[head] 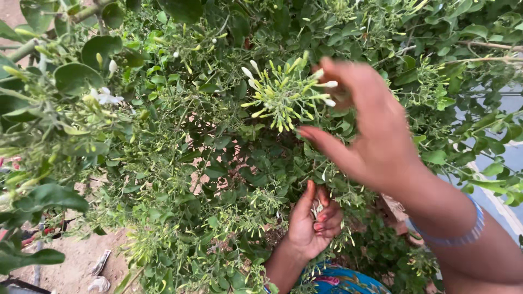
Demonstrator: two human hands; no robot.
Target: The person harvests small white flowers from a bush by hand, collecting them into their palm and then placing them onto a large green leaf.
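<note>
My right hand (376, 130) is raised in front of a green bush, fingers spread around the right side of a cluster of pale green and white flower buds (283, 92). Its fingertips are next to the white buds at the cluster's right edge, and it holds nothing. A blue bangle (463, 237) sits on that wrist. Lower down, my left hand (313, 223) is cupped among the leaves, its fingers curled over a few small white picked buds (317, 207) in the palm.
Dense leafy branches fill the view, with an open white flower (106, 98) at the left. Sandy ground (76, 267) shows at the bottom left. Blue patterned cloth (343, 280) lies below my left hand. Pavement shows at the right.
</note>
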